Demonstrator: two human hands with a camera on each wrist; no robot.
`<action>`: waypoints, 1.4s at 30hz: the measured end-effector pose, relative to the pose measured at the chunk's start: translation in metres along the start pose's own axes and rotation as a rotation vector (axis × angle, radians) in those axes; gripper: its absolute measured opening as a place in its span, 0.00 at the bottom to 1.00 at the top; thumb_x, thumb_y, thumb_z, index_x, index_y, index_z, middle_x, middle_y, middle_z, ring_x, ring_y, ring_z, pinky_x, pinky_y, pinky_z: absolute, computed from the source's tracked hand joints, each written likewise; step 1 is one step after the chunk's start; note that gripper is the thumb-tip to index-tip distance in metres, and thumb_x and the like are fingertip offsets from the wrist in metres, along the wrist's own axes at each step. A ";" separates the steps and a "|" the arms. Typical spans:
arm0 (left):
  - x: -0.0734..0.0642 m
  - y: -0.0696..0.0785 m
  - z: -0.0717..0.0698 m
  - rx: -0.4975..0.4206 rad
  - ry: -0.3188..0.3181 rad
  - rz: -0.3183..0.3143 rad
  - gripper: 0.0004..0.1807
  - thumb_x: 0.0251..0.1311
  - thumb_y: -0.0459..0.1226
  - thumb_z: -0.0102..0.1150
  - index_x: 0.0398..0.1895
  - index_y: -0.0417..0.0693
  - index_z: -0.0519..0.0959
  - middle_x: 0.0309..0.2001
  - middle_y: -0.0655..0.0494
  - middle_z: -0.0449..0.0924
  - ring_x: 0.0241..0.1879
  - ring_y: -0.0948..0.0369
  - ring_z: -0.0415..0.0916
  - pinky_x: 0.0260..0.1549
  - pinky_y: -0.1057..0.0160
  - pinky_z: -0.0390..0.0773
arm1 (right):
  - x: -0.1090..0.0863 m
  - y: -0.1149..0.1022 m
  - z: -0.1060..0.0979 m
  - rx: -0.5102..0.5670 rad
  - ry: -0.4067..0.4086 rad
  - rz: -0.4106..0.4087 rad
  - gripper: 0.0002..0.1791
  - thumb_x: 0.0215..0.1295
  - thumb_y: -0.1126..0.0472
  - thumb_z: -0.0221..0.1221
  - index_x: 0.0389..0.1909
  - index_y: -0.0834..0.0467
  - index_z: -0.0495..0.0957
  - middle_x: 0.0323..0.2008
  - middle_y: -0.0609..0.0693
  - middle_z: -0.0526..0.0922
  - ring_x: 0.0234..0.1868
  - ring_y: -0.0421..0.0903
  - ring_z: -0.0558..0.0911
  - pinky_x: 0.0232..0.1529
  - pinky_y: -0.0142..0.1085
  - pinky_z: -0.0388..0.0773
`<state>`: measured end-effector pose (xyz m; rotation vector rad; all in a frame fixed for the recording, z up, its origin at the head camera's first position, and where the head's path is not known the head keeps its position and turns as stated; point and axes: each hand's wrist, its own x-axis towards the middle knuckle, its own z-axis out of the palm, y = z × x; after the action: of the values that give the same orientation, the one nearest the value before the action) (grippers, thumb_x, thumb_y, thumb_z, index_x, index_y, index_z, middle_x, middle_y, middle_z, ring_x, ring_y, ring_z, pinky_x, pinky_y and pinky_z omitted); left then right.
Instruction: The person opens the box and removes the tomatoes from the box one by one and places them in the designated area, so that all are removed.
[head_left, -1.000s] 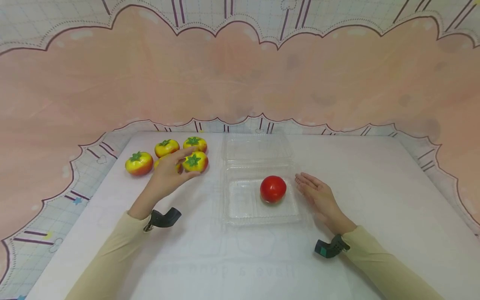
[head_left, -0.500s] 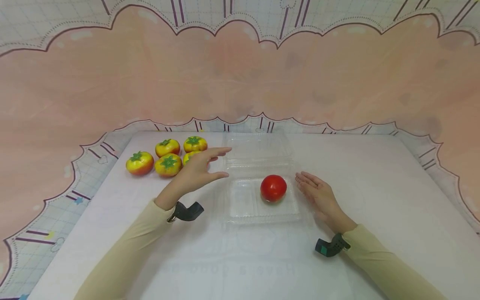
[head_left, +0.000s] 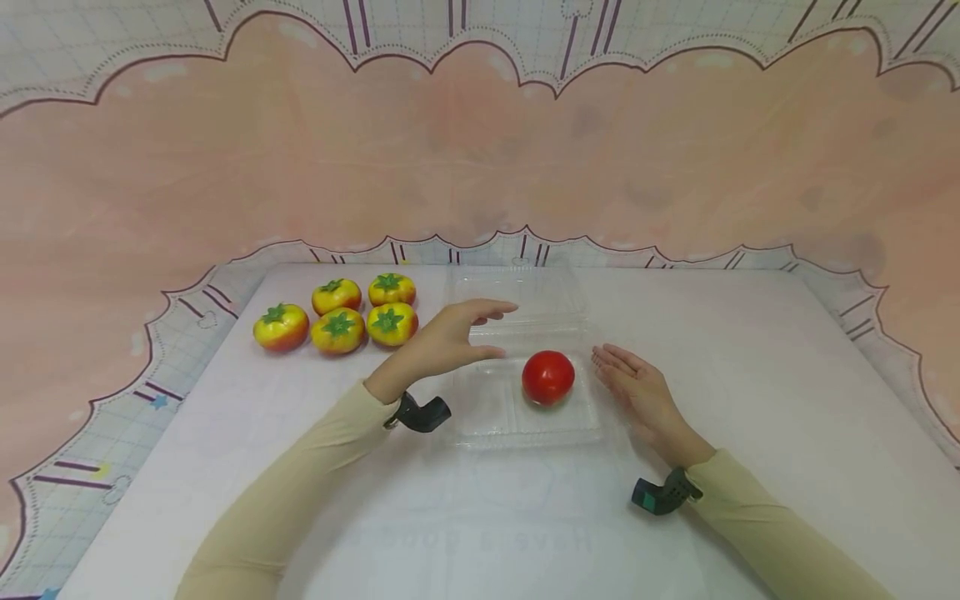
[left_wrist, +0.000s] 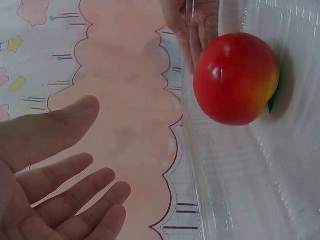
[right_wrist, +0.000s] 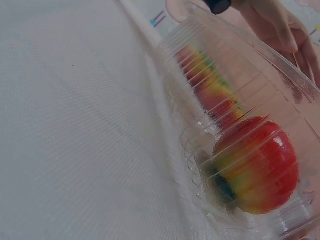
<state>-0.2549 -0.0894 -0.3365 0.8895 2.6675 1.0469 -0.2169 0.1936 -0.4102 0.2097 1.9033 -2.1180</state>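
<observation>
One persimmon-like fruit (head_left: 548, 377), red side up, sits in the clear plastic clamshell box (head_left: 525, 438). In the left wrist view the same red fruit (left_wrist: 235, 80) shows some yellow and a green leaf underneath. My left hand (head_left: 453, 340) hovers over the box's left part, thumb and fingers spread, holding nothing. The fruit lies to the right of its fingertips. My right hand (head_left: 637, 396) is at the box's right side with fingers fairly straight; whether it touches the wall cannot be told. Through the clear wall, the right wrist view shows the fruit (right_wrist: 260, 165).
Several yellow-red fruits with green leafy tops (head_left: 338, 332) stand grouped at the table's back left. The box's transparent lid (head_left: 517, 293) lies folded back behind its tray. A cloth with a peach cloud pattern (head_left: 480, 158) hangs beyond the white tabletop (head_left: 450, 542).
My left hand has moved right, from among the grouped fruits to over the box, staying spread and holding nothing. The right hand and the fruit in the box have stayed put.
</observation>
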 end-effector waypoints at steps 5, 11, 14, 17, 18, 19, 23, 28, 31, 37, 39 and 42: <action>0.012 0.003 0.007 0.002 -0.050 0.019 0.32 0.54 0.38 0.66 0.64 0.50 0.69 0.63 0.50 0.72 0.60 0.54 0.71 0.60 0.56 0.73 | -0.001 -0.001 0.000 0.005 -0.004 -0.007 0.32 0.70 0.63 0.49 0.72 0.62 0.49 0.71 0.55 0.56 0.57 0.26 0.74 0.60 0.27 0.67; 0.027 0.002 0.017 -0.008 -0.120 0.028 0.31 0.54 0.37 0.65 0.64 0.47 0.69 0.62 0.49 0.72 0.60 0.52 0.71 0.59 0.53 0.73 | 0.000 0.000 0.000 0.036 -0.008 -0.016 0.33 0.70 0.63 0.50 0.72 0.63 0.49 0.70 0.56 0.56 0.51 0.23 0.76 0.59 0.27 0.67; 0.033 0.002 0.022 -0.012 -0.155 0.030 0.31 0.55 0.36 0.65 0.63 0.45 0.69 0.62 0.47 0.72 0.61 0.50 0.70 0.59 0.51 0.73 | 0.000 0.000 0.001 0.040 -0.007 -0.017 0.33 0.70 0.63 0.50 0.72 0.63 0.49 0.70 0.57 0.56 0.48 0.22 0.77 0.59 0.27 0.67; 0.039 0.004 0.027 -0.006 -0.196 0.022 0.30 0.55 0.36 0.64 0.63 0.45 0.69 0.62 0.46 0.72 0.61 0.49 0.70 0.60 0.51 0.72 | 0.000 0.000 0.000 0.034 -0.006 -0.012 0.33 0.70 0.63 0.50 0.72 0.62 0.49 0.70 0.56 0.56 0.48 0.22 0.77 0.59 0.27 0.67; 0.041 0.004 0.029 -0.005 -0.209 0.018 0.30 0.56 0.36 0.64 0.63 0.45 0.69 0.62 0.46 0.72 0.61 0.49 0.70 0.60 0.50 0.72 | 0.000 -0.001 0.000 0.032 -0.006 -0.010 0.33 0.70 0.63 0.50 0.72 0.62 0.49 0.70 0.56 0.56 0.48 0.22 0.76 0.59 0.27 0.66; 0.042 0.004 0.031 0.003 -0.221 0.012 0.30 0.56 0.36 0.64 0.63 0.45 0.69 0.62 0.46 0.72 0.61 0.49 0.70 0.59 0.51 0.73 | -0.001 -0.001 0.000 0.031 -0.006 -0.007 0.33 0.70 0.63 0.50 0.72 0.62 0.49 0.70 0.56 0.56 0.49 0.22 0.76 0.60 0.28 0.66; 0.048 0.004 0.037 0.018 -0.259 -0.002 0.30 0.56 0.37 0.63 0.63 0.45 0.69 0.62 0.47 0.72 0.60 0.51 0.70 0.58 0.52 0.74 | 0.000 -0.001 0.000 0.032 -0.008 -0.005 0.33 0.70 0.62 0.50 0.72 0.62 0.49 0.70 0.55 0.56 0.49 0.22 0.76 0.60 0.28 0.66; 0.055 0.003 0.043 0.053 -0.285 0.003 0.29 0.56 0.37 0.64 0.62 0.44 0.70 0.60 0.47 0.74 0.58 0.52 0.72 0.55 0.55 0.77 | 0.000 0.000 0.000 0.039 -0.005 -0.011 0.33 0.70 0.62 0.50 0.72 0.63 0.49 0.70 0.56 0.56 0.47 0.22 0.77 0.59 0.28 0.66; 0.058 0.002 0.046 0.074 -0.303 -0.008 0.28 0.56 0.38 0.64 0.62 0.45 0.71 0.59 0.49 0.75 0.58 0.54 0.73 0.54 0.58 0.78 | 0.000 0.000 0.000 0.038 -0.003 -0.009 0.34 0.70 0.62 0.50 0.72 0.62 0.49 0.69 0.56 0.56 0.47 0.22 0.77 0.59 0.28 0.66; 0.063 0.003 0.049 0.095 -0.343 -0.027 0.26 0.57 0.39 0.63 0.61 0.45 0.72 0.58 0.49 0.76 0.57 0.55 0.74 0.52 0.61 0.79 | 0.000 -0.001 0.001 0.034 -0.005 -0.003 0.33 0.70 0.61 0.50 0.72 0.62 0.49 0.70 0.55 0.56 0.49 0.23 0.77 0.60 0.28 0.66; 0.065 0.004 0.050 0.103 -0.352 -0.031 0.26 0.58 0.39 0.62 0.61 0.44 0.72 0.58 0.48 0.76 0.56 0.54 0.74 0.52 0.61 0.79 | 0.000 -0.001 0.000 0.028 -0.007 -0.003 0.33 0.70 0.61 0.50 0.72 0.62 0.49 0.70 0.55 0.56 0.53 0.25 0.76 0.60 0.28 0.66; 0.067 0.004 0.050 0.113 -0.360 -0.036 0.26 0.59 0.40 0.61 0.61 0.43 0.72 0.57 0.47 0.76 0.56 0.54 0.75 0.53 0.61 0.78 | 0.000 -0.001 0.001 0.020 -0.007 -0.001 0.33 0.71 0.61 0.49 0.72 0.62 0.48 0.70 0.55 0.56 0.61 0.31 0.73 0.60 0.28 0.66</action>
<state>-0.2908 -0.0192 -0.3659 0.9433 2.4455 0.6585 -0.2173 0.1930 -0.4094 0.2054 1.8787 -2.1364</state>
